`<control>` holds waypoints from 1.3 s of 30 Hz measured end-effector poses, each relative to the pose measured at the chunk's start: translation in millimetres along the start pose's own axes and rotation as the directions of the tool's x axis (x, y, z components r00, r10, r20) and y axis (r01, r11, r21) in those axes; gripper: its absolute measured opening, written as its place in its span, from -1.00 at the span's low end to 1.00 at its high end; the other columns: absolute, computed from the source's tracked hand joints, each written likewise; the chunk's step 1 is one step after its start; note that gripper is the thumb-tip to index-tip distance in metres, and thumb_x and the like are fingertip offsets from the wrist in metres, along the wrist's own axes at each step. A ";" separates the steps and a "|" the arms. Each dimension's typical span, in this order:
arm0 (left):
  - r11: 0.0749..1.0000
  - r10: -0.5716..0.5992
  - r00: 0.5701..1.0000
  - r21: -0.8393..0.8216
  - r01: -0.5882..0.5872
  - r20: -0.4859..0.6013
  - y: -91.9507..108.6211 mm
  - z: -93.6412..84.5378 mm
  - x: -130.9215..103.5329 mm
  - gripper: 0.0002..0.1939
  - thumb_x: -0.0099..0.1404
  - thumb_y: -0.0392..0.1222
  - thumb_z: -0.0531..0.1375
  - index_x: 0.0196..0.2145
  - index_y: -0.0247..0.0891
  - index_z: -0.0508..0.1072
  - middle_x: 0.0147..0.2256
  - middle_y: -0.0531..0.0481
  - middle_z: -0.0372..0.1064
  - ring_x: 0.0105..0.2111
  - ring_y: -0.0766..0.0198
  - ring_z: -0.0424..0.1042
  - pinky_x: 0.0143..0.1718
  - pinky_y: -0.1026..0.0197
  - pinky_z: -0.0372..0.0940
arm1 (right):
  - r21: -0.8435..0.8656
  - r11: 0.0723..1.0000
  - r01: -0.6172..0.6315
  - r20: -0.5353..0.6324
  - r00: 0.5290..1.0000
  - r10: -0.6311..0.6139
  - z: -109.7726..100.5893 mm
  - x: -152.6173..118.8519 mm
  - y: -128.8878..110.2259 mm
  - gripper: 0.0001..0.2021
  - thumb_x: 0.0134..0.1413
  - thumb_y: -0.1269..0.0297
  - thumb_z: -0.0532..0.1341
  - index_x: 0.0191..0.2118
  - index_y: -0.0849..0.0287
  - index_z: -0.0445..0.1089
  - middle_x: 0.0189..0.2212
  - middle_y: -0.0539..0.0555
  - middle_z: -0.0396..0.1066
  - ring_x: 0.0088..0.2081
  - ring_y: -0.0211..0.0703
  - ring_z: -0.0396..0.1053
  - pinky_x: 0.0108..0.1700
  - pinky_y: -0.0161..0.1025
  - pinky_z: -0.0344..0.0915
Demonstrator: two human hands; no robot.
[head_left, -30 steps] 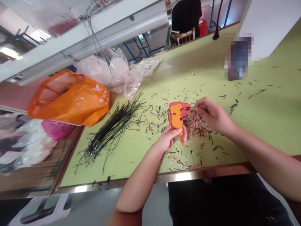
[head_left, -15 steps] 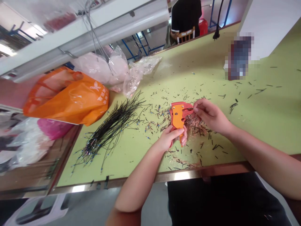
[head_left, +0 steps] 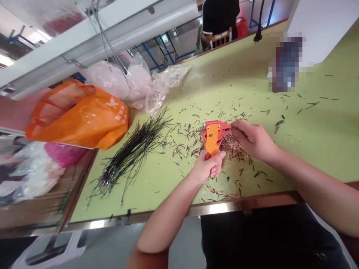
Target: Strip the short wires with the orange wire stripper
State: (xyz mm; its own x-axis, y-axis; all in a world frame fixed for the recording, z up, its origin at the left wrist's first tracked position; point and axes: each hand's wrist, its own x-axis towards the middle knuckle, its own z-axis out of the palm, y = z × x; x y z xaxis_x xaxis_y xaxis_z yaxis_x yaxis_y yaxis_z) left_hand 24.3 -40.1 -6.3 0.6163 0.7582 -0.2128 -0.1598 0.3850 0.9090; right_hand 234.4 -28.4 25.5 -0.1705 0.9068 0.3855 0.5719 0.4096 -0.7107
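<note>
Holding the orange-and-red tool by its handles above scraps on the bench, the left hand has its grip wrapped tight, apparently so the mouth faces the right hand, whose grip is pinched together, on what I cannot tell.

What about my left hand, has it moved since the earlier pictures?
Yes. Your bare left hand, holding the orange-and-red pistol-shaped tool, has shifted slightly rightward in the picture, judged against the resting bundle of thin black wires.
</note>
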 end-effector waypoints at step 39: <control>0.998 0.006 1.000 -0.066 -0.005 0.013 -6.4 -2.0 1.9 -0.39 0.29 0.26 0.35 -0.61 -0.23 0.25 -0.76 0.24 0.09 -0.80 0.50 0.07 -0.72 0.39 0.10 | -0.066 0.993 0.099 -0.073 0.992 -0.104 3.8 -2.9 1.4 -0.78 0.46 0.30 0.07 -0.18 0.15 0.45 -0.57 -0.04 0.33 -0.59 -0.28 0.19 -0.49 -0.28 0.15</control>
State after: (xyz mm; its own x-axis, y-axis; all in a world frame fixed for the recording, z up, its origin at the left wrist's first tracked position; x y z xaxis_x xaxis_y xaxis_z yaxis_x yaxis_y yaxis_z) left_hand 24.9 -40.0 -13.2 0.6254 0.7536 -0.2024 -0.2136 0.4149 0.8845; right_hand 232.6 -30.1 21.2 -0.1697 0.8496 0.4994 0.6041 0.4901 -0.6284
